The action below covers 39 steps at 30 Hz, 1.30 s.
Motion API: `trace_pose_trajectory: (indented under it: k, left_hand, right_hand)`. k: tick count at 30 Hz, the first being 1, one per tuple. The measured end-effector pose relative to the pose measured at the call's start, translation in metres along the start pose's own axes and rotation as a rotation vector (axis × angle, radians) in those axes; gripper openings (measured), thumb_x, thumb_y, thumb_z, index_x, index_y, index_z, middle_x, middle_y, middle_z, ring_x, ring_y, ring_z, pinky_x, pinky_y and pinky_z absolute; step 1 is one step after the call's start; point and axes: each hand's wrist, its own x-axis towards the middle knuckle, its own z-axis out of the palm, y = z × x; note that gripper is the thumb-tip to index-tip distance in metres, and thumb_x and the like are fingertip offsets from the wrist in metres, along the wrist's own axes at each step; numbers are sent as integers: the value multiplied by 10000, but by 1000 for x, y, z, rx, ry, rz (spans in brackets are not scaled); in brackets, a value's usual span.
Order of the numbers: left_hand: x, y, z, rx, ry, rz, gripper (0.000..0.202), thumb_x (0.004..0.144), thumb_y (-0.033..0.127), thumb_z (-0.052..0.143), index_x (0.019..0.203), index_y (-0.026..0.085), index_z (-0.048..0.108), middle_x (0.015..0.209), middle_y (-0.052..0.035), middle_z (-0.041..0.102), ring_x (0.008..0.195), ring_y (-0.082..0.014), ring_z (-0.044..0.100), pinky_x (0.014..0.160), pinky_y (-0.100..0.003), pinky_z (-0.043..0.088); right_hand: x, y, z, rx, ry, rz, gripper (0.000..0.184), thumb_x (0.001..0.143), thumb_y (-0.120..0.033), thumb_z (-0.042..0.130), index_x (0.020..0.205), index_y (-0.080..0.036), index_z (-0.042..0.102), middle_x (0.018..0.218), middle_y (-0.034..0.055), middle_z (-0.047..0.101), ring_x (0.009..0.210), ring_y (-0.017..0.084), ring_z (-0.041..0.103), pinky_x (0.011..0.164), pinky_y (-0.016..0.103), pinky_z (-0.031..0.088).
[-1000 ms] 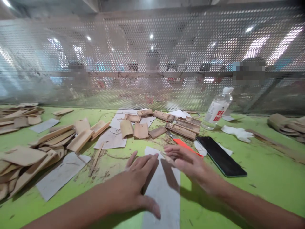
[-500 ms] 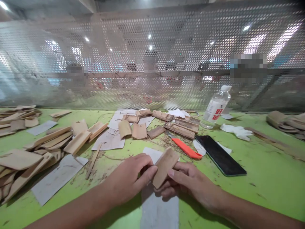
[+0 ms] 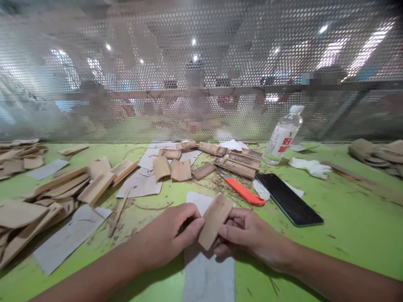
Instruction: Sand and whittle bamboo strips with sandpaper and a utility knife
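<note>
A short, pale piece of split bamboo [image 3: 215, 222] is held tilted above a strip of grey paper [image 3: 208, 277]. My right hand [image 3: 245, 235] grips its right edge, the thumb on the near face and the fingers curled behind. At the left edge, my left hand [image 3: 176, 235] pinches the same piece between thumb and fingers; its fingertips are partly hidden. Beyond the hands lies an orange utility knife [image 3: 244, 191], blade pointing away to the left. Several curved bamboo pieces [image 3: 181, 169] rest on paper at the back, some with brown, rough inner sides.
Stacks of bamboo pieces [image 3: 59, 188] cover the left side of the green table [image 3: 355, 251]. To the right are a black phone [image 3: 288, 199], a water bottle [image 3: 282, 136] and crumpled white tissue [image 3: 310, 167]. A perforated metal screen [image 3: 157, 105] stands behind, with blurred people beyond it.
The view has shifted slightly, so the table items sit a little further left and higher. Both hands keep hold of the bamboo piece, its tilt barely changed.
</note>
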Motion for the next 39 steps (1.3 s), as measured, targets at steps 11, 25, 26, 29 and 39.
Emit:
trace_pose_trajectory:
  k: [11, 25, 26, 29, 39]
  left_hand:
    - [1, 0, 1, -10, 4, 5, 360, 1085, 472, 383, 917, 206, 558, 845, 7, 610, 757, -168, 554, 669, -291, 380]
    - [0, 1, 2, -15, -25, -16, 312, 1040, 487, 456, 906, 215, 528, 802, 12, 609, 714, -171, 537, 626, -292, 374]
    - [0, 1, 2, -19, -32, -25, 311, 1032, 493, 470, 901, 216, 523, 795, 14, 609, 704, -170, 533, 614, -289, 370]
    - [0, 1, 2, -21, -27, -40, 303, 1022, 493, 491, 899, 217, 522, 793, 16, 613, 699, -168, 533, 606, -286, 365]
    - [1, -2, 3, 82, -43, -45, 441, 1044, 575, 412, 801, 213, 476, 720, 27, 536, 646, -156, 484, 572, -287, 297]
  right_hand:
    - [-2, -1, -2, -1, -13, 8, 394, 826, -322, 864, 1101, -96, 694, 1024, 151, 787, 853, 181, 779, 801, 295, 623]
    - [-2, -5, -1, 83, -9, 38, 386, 841, -335, 851, 1119, -115, 698, 1024, 138, 793, 867, 183, 785, 811, 286, 630]
    - [-2, -4, -1, 81, -13, 33, 379, 838, -321, 856, 1118, -118, 700, 1034, 135, 790, 891, 184, 782, 816, 284, 628]
    - [-1, -3, -1, 59, -14, 23, 371, 829, -286, 865, 1123, -127, 704, 1057, 125, 781, 905, 180, 776, 819, 282, 624]
    - [1, -3, -2, 68, 22, 50, 437, 786, -293, 868, 1137, -131, 664, 1074, 124, 776, 875, 212, 787, 795, 316, 625]
